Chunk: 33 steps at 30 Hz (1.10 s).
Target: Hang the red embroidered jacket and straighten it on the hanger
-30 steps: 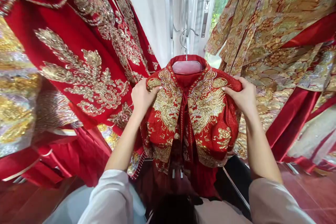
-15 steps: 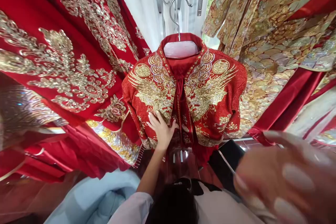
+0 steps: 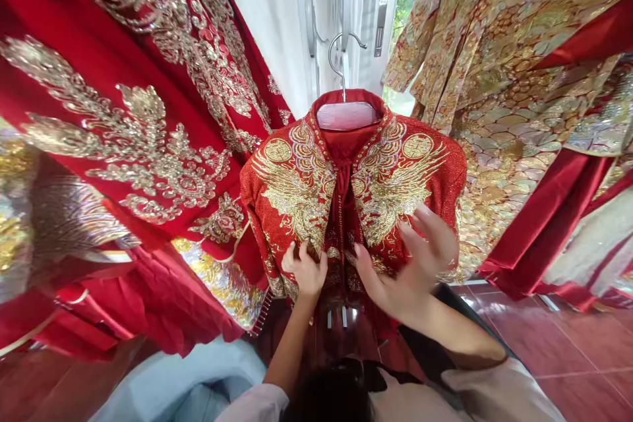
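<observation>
Red jacket (image 3: 356,198) with gold embroidery, hung on a pink hanger (image 3: 346,115) before the window frame (image 3: 341,0), between a red robe (image 3: 133,125) and a gold robe (image 3: 514,79). Left hand (image 3: 305,271) pinching the left front panel near its hem. Right hand (image 3: 415,264) blurred, fingers spread, against the right front panel, grasping nothing.

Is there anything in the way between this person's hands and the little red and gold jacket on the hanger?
Nothing visible is. The left hand already grips the lower front of the red jacket, and the right hand, blurred, is spread at the jacket's lower right front. The big robes hang off to either side.
</observation>
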Motion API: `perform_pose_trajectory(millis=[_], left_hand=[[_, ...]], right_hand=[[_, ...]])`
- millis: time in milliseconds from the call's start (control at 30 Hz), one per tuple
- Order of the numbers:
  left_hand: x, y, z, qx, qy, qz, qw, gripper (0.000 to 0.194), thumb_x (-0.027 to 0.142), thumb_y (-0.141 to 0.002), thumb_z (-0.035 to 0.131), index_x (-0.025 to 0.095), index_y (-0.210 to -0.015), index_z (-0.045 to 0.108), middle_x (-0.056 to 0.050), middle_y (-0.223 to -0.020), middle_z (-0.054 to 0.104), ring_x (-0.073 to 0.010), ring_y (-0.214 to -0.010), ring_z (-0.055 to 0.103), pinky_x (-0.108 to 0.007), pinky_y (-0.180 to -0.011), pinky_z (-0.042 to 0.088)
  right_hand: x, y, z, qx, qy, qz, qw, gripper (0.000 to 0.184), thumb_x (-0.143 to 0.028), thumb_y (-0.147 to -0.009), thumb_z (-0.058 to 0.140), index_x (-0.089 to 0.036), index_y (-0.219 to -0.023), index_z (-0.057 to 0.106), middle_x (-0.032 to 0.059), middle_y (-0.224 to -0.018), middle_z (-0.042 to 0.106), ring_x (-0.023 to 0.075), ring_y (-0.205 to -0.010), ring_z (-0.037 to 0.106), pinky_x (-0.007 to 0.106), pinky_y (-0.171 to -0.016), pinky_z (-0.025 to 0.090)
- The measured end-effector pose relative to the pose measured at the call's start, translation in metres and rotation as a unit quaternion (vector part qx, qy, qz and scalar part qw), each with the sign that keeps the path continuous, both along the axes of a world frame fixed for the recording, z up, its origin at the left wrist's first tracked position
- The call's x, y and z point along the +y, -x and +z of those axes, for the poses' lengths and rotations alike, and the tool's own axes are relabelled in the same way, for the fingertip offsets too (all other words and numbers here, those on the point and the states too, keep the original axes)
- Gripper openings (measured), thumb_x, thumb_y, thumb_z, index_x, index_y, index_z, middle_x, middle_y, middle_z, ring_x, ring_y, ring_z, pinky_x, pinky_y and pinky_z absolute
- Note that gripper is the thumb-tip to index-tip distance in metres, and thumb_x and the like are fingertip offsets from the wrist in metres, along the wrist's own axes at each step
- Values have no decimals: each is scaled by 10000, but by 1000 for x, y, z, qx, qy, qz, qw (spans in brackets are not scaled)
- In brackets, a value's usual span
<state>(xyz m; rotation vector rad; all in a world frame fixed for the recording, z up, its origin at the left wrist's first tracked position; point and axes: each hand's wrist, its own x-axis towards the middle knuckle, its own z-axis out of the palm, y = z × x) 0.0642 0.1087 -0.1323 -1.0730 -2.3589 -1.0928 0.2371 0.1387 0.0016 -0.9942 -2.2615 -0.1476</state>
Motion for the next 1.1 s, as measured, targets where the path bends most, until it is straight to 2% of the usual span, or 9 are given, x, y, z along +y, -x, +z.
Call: perform_pose_trajectory(millis=[133, 300, 433, 533, 667, 767, 833, 967, 1100], left_hand=[[-19, 10, -6, 32, -3, -58, 998, 232, 342, -864, 483, 184, -957, 624, -172, -1009, 601, -314, -980, 559, -493, -872, 428], [-36, 8, 0, -1, 22, -180, 983, 310, 224, -931, 286, 218, -782, 557, -78, -687, 600, -211, -666, 612, -309, -637, 479], [-46, -17, 17, 19, 41, -275, 961, 275, 229, -921, 344, 228, -743, 554, -51, -630, 594, -185, -581, 610, -266, -553, 456], [-51, -27, 25, 15, 34, -288, 957, 242, 267, -921, 396, 226, -751, 563, -51, -658, 624, -188, -611, 629, -270, -592, 480], [-49, -19, 19, -31, 61, -214, 974, 156, 270, -891, 443, 212, -795, 552, -68, -742, 660, -205, -678, 653, -289, -640, 505], [-47, -14, 16, -44, 84, -182, 979, 133, 176, -844, 419, 207, -783, 533, -70, -764, 654, -208, -707, 651, -296, -651, 503], [-50, -21, 23, -31, 66, -196, 978, 137, 139, -808, 415, 206, -752, 521, -63, -727, 637, -200, -670, 633, -287, -613, 488], [-69, -56, 55, 60, -50, -322, 944, 177, 113, -781, 430, 207, -634, 456, -22, -566, 543, -148, -509, 540, -242, -480, 396], [-77, -85, 76, 115, -49, -355, 926, 156, 117, -780, 491, 188, -640, 494, -26, -576, 545, -151, -525, 556, -245, -495, 410]], right_hand=[[42, 17, -48, 98, -27, -159, 982, 506, -274, -836, 470, -80, -1303, 473, 287, -1330, 410, 412, -1279, 378, 626, -911, 395], [48, 3, -81, 177, 166, -22, 970, 315, -94, -813, 281, -167, -815, 588, 100, -765, 624, 199, -699, 613, 333, -655, 507], [2, 10, -73, 250, 116, 91, 957, 277, -118, -826, 303, -209, -634, 480, 33, -568, 525, 163, -525, 539, 292, -547, 471], [-2, 18, -68, 300, -35, -45, 952, 200, -237, -832, 464, -175, -996, 560, 176, -991, 612, 292, -966, 600, 473, -813, 493], [49, 8, -77, 215, 19, -157, 964, 598, -331, -815, 492, -10, -1310, 388, 344, -1368, 331, 402, -1306, 342, 576, -958, 376], [76, -5, -81, 233, 96, -140, 957, 306, -218, -825, 356, -92, -1039, 535, 227, -1029, 585, 302, -973, 574, 445, -821, 460], [67, -10, -74, 253, 137, -110, 951, 145, -169, -781, 334, -188, -742, 472, 80, -659, 542, 208, -622, 532, 344, -620, 440], [-3, -15, -36, 292, 80, 64, 951, 233, -91, -716, 324, -227, -583, 191, -36, -453, 284, 102, -417, 304, 244, -443, 241], [-51, -19, -11, 294, 30, 170, 940, 221, -36, -729, 328, -194, -598, 245, -46, -474, 306, 79, -426, 302, 216, -449, 228]])
